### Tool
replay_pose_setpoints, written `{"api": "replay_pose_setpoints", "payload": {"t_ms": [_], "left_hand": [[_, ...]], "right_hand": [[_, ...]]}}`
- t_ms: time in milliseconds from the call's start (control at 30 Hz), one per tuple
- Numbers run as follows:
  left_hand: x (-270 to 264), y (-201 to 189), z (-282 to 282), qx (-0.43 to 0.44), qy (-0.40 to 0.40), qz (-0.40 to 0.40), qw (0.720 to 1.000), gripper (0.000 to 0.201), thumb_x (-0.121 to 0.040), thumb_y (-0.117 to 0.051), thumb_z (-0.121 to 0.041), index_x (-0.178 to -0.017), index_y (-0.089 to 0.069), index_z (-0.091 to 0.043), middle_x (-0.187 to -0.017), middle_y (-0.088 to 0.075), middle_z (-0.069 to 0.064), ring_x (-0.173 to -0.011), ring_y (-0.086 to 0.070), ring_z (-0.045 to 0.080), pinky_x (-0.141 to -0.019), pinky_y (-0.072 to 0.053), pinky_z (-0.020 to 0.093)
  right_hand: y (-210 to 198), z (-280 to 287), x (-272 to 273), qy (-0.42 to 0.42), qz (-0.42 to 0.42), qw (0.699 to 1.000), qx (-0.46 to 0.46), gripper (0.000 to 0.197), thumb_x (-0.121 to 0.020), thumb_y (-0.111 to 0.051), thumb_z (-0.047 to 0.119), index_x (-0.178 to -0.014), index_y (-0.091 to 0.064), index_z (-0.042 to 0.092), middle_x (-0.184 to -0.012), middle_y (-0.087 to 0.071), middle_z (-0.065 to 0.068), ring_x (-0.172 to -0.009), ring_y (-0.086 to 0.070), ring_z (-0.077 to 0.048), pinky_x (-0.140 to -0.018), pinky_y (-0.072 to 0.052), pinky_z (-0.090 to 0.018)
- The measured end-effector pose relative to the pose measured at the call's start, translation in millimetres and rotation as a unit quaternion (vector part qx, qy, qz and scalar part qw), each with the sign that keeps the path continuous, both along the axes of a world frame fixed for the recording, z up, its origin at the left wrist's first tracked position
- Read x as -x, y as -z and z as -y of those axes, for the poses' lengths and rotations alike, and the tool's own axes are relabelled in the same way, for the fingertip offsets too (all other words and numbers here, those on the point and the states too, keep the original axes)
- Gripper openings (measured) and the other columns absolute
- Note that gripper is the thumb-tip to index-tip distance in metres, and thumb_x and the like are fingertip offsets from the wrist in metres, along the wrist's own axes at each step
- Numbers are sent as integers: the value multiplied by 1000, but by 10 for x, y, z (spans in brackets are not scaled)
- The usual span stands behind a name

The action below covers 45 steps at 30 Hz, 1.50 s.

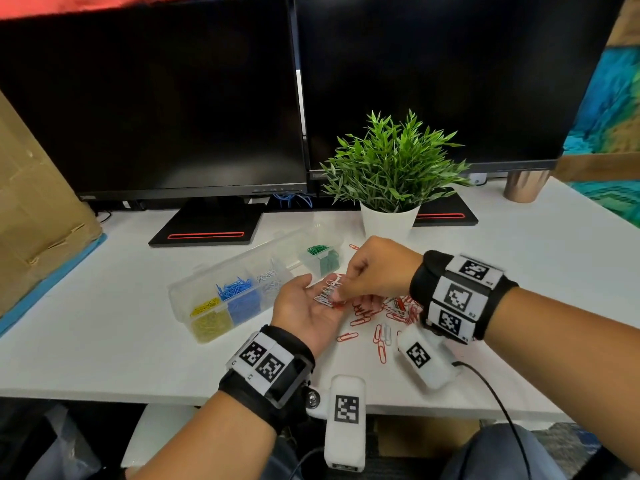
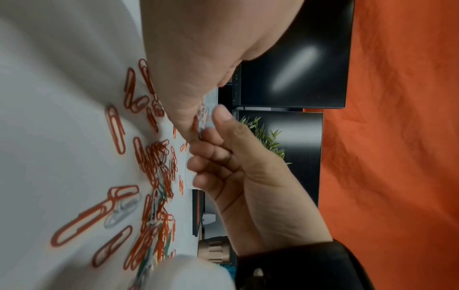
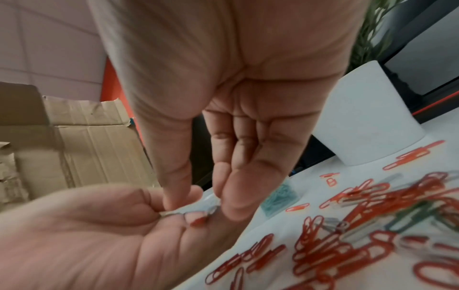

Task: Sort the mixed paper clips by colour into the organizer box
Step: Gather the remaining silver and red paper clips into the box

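Observation:
My left hand [image 1: 308, 306] lies palm up just above the table, and several white paper clips [image 1: 327, 292] rest on its straight fingers. My right hand [image 1: 341, 294] reaches over from the right, thumb and forefinger pinching a white clip [image 3: 211, 208] on those fingers; a red clip [image 3: 198, 220] lies beside it. The clear organizer box [image 1: 242, 259] stands left of the hands with yellow [image 1: 207, 318], blue [image 1: 239, 292], white [image 1: 268, 278] and green [image 1: 320, 254] clips in separate compartments. A mixed pile of mostly red clips [image 1: 388, 311] is spread under and right of my hands.
A white plant pot [image 1: 389, 221] stands just behind my right hand. Two dark monitors [image 1: 156, 98] and their bases fill the back. A cardboard box [image 1: 34, 220] sits at the left, a copper cup [image 1: 524, 185] at the back right. A black cable [image 1: 485, 379] crosses the table's front edge.

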State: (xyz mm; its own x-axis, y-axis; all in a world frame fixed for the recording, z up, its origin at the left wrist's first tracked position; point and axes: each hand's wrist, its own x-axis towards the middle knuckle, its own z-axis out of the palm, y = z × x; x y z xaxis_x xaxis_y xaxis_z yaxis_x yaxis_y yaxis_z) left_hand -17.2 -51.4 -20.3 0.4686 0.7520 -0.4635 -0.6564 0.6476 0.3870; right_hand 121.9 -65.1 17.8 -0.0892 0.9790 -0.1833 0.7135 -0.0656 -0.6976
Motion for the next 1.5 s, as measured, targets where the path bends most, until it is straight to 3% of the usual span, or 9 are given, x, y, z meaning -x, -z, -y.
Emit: {"api": "replay_pose_setpoints", "payload": {"t_ms": [100,200,300,767,833,900,1000,1200,1500], "left_hand": [[-40,1,37,11,-21,4,1000,37,-99,-36,-19,-120,-52,8,-123,-58,29,-113,-59,40,-98,-46,48],[-52,-24,84,10,-27,24,999,35,-100,-34,-18,-113,-53,9,-111,-62,31,-102,-63,40,-88,-50,45],[-37,-56,134,17,-26,36,999,34,-101,-33,-17,-101,-53,11,-101,-63,34,-95,-63,41,-82,-51,47],[-64,16,168,67,-46,20,997,23,-99,-39,-9,-95,-55,7,-90,-61,23,-88,-59,33,-99,-46,41],[-59,-15,174,77,-58,28,995,18,-97,-42,-6,-101,-54,6,-93,-60,22,-91,-59,32,-98,-47,41],[-23,-37,177,77,-72,33,994,19,-96,-43,-3,-109,-54,5,-98,-59,20,-96,-59,31,-97,-48,40],[28,-41,185,83,-82,47,992,21,-94,-41,1,-112,-53,2,-100,-57,19,-109,-57,32,-100,-46,41],[96,-70,234,106,-31,40,993,23,-89,-33,7,-105,-48,-1,-94,-51,18,-94,-52,29,-80,-49,41],[421,-618,-235,-28,-125,13,992,13,-91,-40,-3,-96,-53,-2,-90,-51,13,-77,-50,21,-90,-45,31]], "right_hand": [[69,29,39,14,21,999,-22,19,-71,-83,17,-77,-74,1,-65,-71,-13,-48,-63,-15,-54,-57,-26],[110,68,30,17,19,999,-23,2,-73,-73,2,-75,-74,3,-62,-71,-10,-46,-62,-13,-53,-55,-23],[119,97,11,19,-12,1000,-13,8,-75,-69,-3,-76,-74,3,-62,-70,-10,-44,-61,-10,-49,-50,-19],[65,162,-254,96,-268,957,54,18,-87,-52,-16,-95,-65,-7,-69,-64,-21,-53,-65,-20,-59,-59,-28],[82,150,-279,128,-222,966,35,17,-87,-53,-13,-94,-66,-4,-70,-66,-21,-55,-67,-21,-62,-60,-29],[101,165,-335,122,-47,991,-12,16,-86,-57,-4,-91,-70,3,-70,-70,-11,-60,-67,-17,-67,-59,-28],[109,268,-374,37,187,979,-65,21,-84,-58,4,-89,-75,15,-79,-67,8,-75,-61,-9,-69,-46,-19],[140,403,-312,-104,236,966,4,26,-80,-75,17,-104,-74,27,-90,-62,15,-73,-50,4,-66,-38,-11],[230,325,-247,-116,312,943,-7,27,-83,-73,27,-110,-71,26,-106,-65,8,-93,-58,-8,-82,-47,-20]]}}
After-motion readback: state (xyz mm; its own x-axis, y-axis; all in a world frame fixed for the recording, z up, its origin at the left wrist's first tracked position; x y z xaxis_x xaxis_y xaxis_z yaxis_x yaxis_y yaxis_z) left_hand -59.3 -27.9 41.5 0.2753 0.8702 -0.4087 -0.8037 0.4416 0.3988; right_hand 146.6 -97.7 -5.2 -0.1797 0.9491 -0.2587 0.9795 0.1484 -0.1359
